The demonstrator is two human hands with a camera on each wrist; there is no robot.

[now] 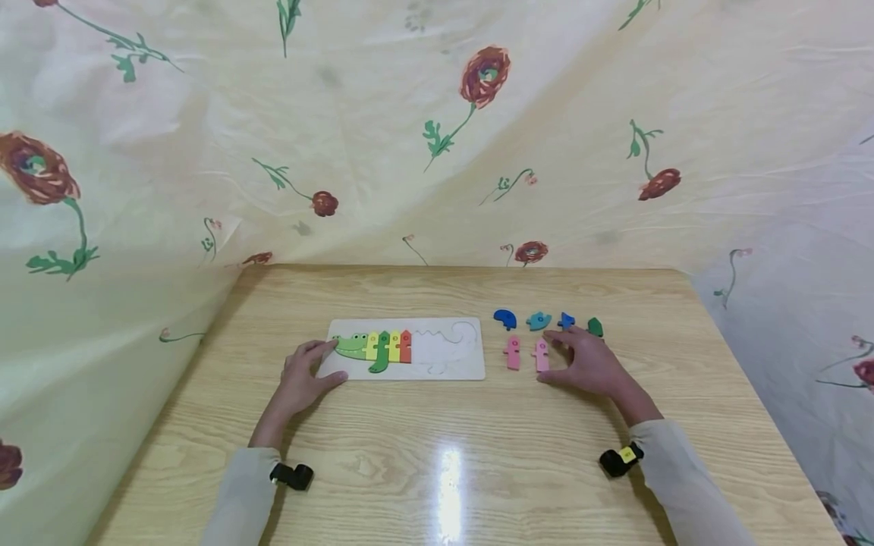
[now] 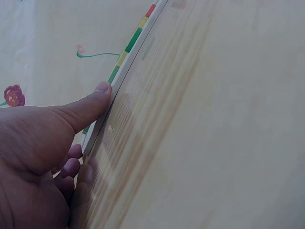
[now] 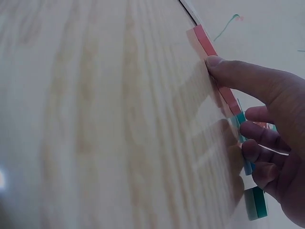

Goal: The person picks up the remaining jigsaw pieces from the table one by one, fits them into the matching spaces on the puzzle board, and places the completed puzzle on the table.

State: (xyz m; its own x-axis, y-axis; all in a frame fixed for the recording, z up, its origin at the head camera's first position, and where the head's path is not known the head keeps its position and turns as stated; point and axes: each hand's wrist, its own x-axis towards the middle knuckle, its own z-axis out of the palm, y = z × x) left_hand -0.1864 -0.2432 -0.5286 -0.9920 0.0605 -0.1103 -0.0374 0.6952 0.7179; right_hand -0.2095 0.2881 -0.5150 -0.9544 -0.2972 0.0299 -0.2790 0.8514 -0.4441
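A white puzzle board (image 1: 447,369) lies flat on the table, its left part filled with a crocodile's green head (image 1: 351,346) and yellow, green and orange pieces. At the board's left end, my left hand (image 1: 305,374) holds it, thumb along the near edge in the left wrist view. To the right of the board, my right hand (image 1: 589,364) pinches a pink puzzle piece (image 1: 542,356) lengthwise between thumb and index finger. The thumb (image 3: 217,62) meets the piece's near end; the index fingertip is hard to make out in the right wrist view. Another pink piece (image 1: 513,353) lies just left of it.
Behind the pink pieces lie a dark blue piece (image 1: 505,318), a teal piece (image 1: 539,321), a blue piece (image 1: 566,320) and a green piece (image 1: 595,327) near the right knuckles. Flowered cloth (image 1: 382,152) hangs behind the wooden table (image 1: 382,440) and at its sides.
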